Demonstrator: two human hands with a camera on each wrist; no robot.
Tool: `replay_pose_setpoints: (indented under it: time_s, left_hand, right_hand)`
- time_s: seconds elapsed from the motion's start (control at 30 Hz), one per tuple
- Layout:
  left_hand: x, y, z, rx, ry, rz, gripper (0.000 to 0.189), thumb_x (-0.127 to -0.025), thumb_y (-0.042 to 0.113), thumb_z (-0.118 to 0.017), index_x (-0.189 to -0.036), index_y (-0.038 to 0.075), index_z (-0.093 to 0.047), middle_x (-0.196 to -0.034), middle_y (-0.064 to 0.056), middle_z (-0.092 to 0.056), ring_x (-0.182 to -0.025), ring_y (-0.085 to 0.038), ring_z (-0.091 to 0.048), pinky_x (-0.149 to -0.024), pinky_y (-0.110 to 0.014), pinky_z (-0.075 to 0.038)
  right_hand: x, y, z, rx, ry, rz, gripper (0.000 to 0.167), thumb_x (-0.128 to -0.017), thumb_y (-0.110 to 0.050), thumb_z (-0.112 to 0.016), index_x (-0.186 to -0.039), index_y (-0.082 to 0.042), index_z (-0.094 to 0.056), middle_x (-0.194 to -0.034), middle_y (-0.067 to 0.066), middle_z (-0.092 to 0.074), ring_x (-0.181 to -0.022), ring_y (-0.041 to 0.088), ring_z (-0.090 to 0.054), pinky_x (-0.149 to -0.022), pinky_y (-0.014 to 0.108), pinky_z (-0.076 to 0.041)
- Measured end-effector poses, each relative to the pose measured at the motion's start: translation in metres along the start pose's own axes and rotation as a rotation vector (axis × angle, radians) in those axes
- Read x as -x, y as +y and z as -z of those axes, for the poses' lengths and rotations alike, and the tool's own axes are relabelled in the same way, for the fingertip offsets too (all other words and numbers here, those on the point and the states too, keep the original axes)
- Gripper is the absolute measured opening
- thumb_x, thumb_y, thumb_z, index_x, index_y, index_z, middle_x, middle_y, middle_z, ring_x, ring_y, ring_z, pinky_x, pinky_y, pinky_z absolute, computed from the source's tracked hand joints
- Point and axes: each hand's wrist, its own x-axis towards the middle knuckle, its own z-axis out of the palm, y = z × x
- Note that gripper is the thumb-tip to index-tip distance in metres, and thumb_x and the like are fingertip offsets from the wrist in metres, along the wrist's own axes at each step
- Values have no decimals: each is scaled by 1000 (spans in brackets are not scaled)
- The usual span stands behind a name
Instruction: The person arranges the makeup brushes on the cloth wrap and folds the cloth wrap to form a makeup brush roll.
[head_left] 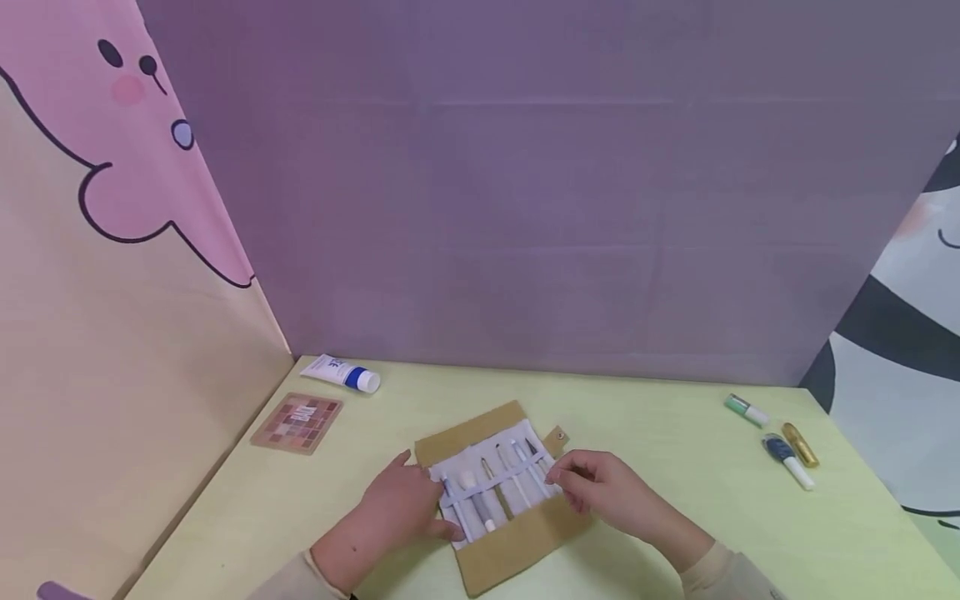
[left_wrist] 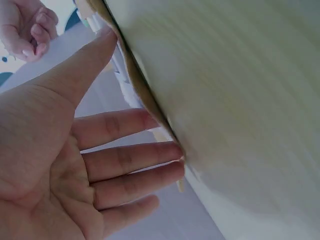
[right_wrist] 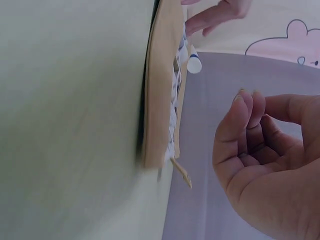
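Observation:
A tan fabric brush roll (head_left: 510, 546) lies unrolled on the table, its pale lining facing up. Several makeup brushes sit side by side under the lining's elastic band, among them one with a fluffy white head (head_left: 468, 480) and one with a brown handle (head_left: 497, 487). My left hand (head_left: 408, 500) rests on the roll's left edge, thumb and straight fingertips against the fabric. Over the right edge hovers my right hand (head_left: 600, 487), fingers curled and thumb meeting fingertips; in the right wrist view this hand (right_wrist: 270, 150) is apart from the roll and nothing shows in it.
A snap tab (head_left: 557, 440) sticks out at the roll's far right. To the back left lie a white tube with a blue band (head_left: 337, 372) and an eyeshadow palette (head_left: 297, 423). At right are a green bottle (head_left: 746, 410), a dark blue bottle (head_left: 787, 461) and a gold tube (head_left: 800, 444).

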Motion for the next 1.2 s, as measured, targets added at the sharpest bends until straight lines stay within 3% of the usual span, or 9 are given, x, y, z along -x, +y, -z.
replay_pose_setpoints:
  time_s: [0.13,0.27,0.33,0.53,0.7,0.77,0.9,1.07,1.2]
  left_hand:
    - [2,8,4,-50,14,-104,54,-77,72,-82,-76,19,-73,-66,3,-70,-79,-19,-74,-112,-48,-55]
    - [6,8,9,-62,19,-228,47,-78,70,-82,-89,25,-84,-63,10,-66,-75,-13,-58,-106,-39,-56]
    - [8,6,11,-31,12,-286,43,-79,69,-81,-98,30,-86,-71,13,-71,-75,-10,-49,-101,-35,-56]
    - [13,0,14,85,-76,-393,43,-83,65,-80,-112,35,-84,-118,14,-81,-90,-5,-61,-103,-33,-58]
    - [19,3,20,176,-191,-377,42,-84,64,-80,-115,35,-84,-128,13,-79,-96,-3,-67,-87,-23,-57]
    - [21,6,25,198,-244,-348,40,-86,62,-80,-115,35,-84,-128,13,-79,-102,-5,-71,-89,-25,-58]
    - [29,14,30,178,-251,-348,27,-90,57,-79,-105,35,-83,-112,20,-79,-89,-2,-69,-81,-23,-57]
    - [37,20,31,224,-221,-325,16,-91,49,-79,-89,34,-78,-76,22,-63,-65,-2,-47,-64,-21,-45]
    - [38,22,33,274,-255,-308,11,-92,41,-80,-97,32,-81,-76,21,-66,-65,-1,-49,-64,-21,-47]
  right_hand:
    - [7,0,-6,20,-39,-5,25,-109,-20,-58,-110,-2,-74,-76,-2,-59,-70,4,-58,-67,24,-56]
    - [14,1,-11,48,-84,-7,24,-107,-26,-62,-102,-5,-74,-73,-4,-60,-69,3,-59,-65,23,-56]
    - [17,3,-13,60,-104,-4,23,-107,-27,-64,-100,-7,-74,-74,-3,-63,-68,3,-61,-63,23,-57]
    - [27,5,-18,171,-129,21,16,-104,-26,-69,-96,-13,-73,-77,-7,-68,-65,-1,-61,-57,20,-54]
    - [40,2,-24,293,-134,-19,18,-99,-34,-77,-90,-21,-68,-75,-14,-62,-65,-4,-52,-59,18,-46]
    - [46,-1,-26,292,-142,-72,20,-97,-36,-79,-90,-22,-67,-74,-13,-60,-65,-1,-52,-58,20,-44]
    - [52,-5,-30,408,-129,-122,27,-90,-44,-83,-94,-21,-69,-78,-10,-57,-70,4,-51,-60,24,-43]
    - [54,-4,-33,738,-92,-26,58,-82,-56,-88,-116,-11,-74,-98,-11,-59,-85,3,-47,-75,27,-52]
    - [57,0,-36,920,-68,78,67,-81,-62,-86,-114,-5,-74,-99,-5,-62,-86,6,-51,-79,27,-56]
